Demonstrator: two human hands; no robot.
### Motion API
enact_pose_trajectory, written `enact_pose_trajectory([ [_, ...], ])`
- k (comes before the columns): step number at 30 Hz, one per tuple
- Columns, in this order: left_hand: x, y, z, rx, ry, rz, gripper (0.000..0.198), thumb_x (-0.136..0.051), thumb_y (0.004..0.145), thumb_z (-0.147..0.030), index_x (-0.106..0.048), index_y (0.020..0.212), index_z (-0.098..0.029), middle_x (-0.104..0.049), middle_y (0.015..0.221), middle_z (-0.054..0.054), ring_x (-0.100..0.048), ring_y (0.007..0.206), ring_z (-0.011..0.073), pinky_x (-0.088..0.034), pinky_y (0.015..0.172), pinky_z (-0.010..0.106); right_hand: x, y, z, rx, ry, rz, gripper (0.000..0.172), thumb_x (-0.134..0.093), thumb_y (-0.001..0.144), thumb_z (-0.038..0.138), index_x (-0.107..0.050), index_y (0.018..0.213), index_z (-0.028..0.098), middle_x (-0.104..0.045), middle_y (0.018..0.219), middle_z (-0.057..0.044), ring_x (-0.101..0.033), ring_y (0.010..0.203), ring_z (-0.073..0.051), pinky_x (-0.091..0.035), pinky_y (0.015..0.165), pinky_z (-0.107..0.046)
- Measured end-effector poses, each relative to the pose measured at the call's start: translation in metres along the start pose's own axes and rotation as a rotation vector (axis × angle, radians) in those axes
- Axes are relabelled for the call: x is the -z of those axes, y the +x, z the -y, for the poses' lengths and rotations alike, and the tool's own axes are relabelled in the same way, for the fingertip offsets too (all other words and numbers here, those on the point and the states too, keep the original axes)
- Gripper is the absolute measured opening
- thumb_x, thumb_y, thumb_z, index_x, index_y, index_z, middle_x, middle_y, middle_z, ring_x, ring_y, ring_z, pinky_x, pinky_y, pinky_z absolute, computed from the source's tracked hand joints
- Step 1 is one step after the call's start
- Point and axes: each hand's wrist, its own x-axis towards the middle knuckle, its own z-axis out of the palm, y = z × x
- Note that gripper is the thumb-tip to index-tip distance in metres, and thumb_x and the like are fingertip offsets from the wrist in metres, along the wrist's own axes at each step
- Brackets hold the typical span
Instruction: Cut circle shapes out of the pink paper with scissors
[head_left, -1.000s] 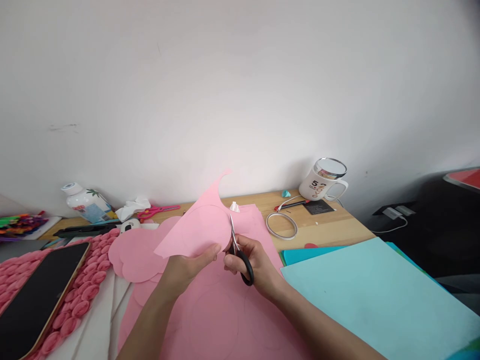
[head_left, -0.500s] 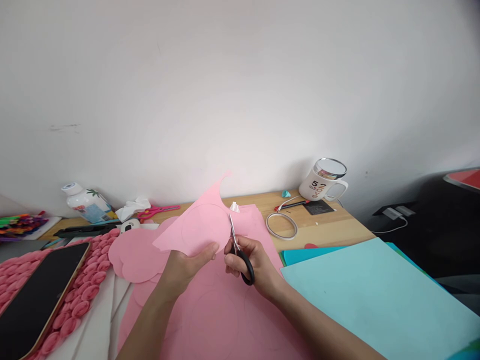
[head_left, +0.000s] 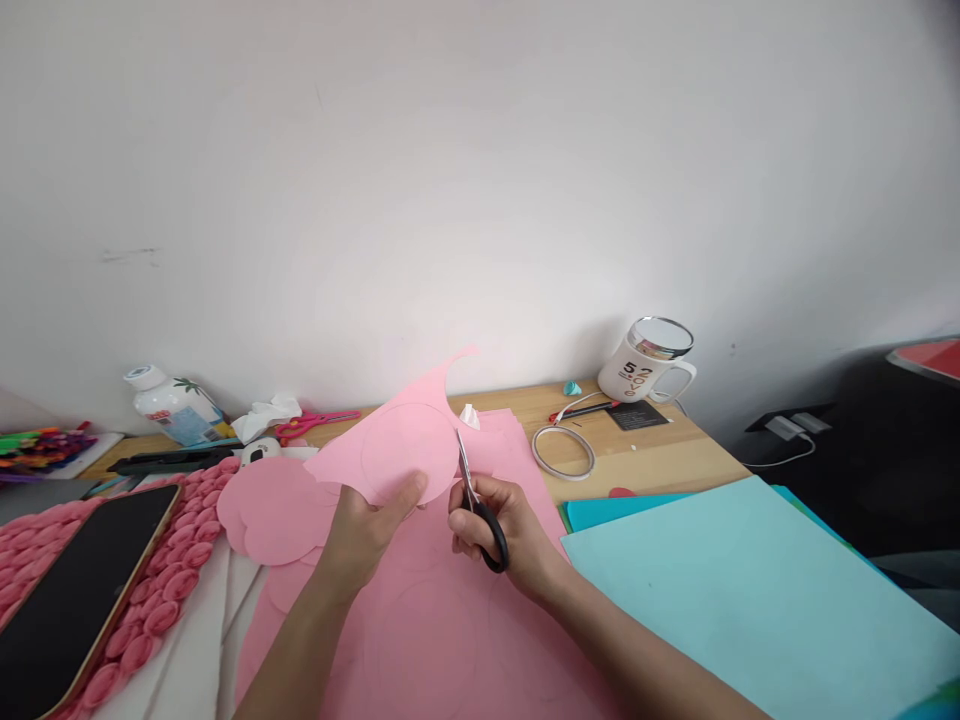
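Between thumb and fingers, my left hand pinches a piece of pink paper by its lower edge, tilted up off the desk. A drawn circle shows on that paper, and a thin curled strip rises from its top. My right hand grips black-handled scissors, whose blades point up along the paper's right edge by the circle's line. Below both hands lie larger pink sheets with faint drawn circles. Several cut pink paper circles overlap to the left of my left hand.
Light blue sheets lie at the right, with a white mug, a coiled white cable and a red-black pen behind. Leftward are a phone on a pink woven mat, pink scissors and a white bottle.
The pink paper has turned slightly clockwise in my left hand, its top strip swinging right. My left thumb has shifted a little up and left; the scissors are nearly where they were.
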Motion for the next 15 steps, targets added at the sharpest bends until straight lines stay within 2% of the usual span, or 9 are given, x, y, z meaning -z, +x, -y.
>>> enact_pose_trajectory([
  [3, -0.002, 0.001, 0.003, -0.03, -0.015, -0.035, 0.013, -0.064, 0.07, -0.029, -0.061, 0.075, -0.018, -0.065, 0.077, 0.002, -0.058, 0.089, 0.0195, -0.047, 0.08, 0.029, -0.002, 0.0, -0.004, 0.016, -0.002, -0.012, 0.032, -0.066, 0.068, 0.042, -0.048, 0.058, 0.018, -0.044, 0.045, 0.006, -0.043, 0.042, -0.009, -0.033, 0.043, -0.022],
  [8, -0.003, -0.001, -0.001, 0.058, 0.06, 0.041, 0.018, -0.064, 0.068, -0.033, -0.061, 0.074, -0.016, -0.065, 0.072, 0.003, -0.061, 0.073, 0.0198, -0.051, 0.067, 0.032, -0.002, 0.001, -0.005, -0.017, -0.003, -0.043, 0.031, -0.069, 0.065, 0.043, -0.051, 0.066, 0.018, -0.048, 0.049, 0.005, -0.044, 0.044, -0.01, -0.035, 0.047, -0.024],
  [15, -0.003, -0.003, -0.009, 0.063, 0.055, 0.092, 0.029, -0.065, 0.065, -0.033, -0.065, 0.09, -0.018, -0.07, 0.089, 0.007, -0.061, 0.091, 0.0249, -0.051, 0.079, 0.037, 0.002, 0.002, -0.001, -0.013, 0.018, -0.019, 0.034, -0.074, 0.06, 0.041, -0.052, 0.071, 0.017, -0.047, 0.061, 0.003, -0.037, 0.055, -0.01, -0.03, 0.051, -0.023],
])
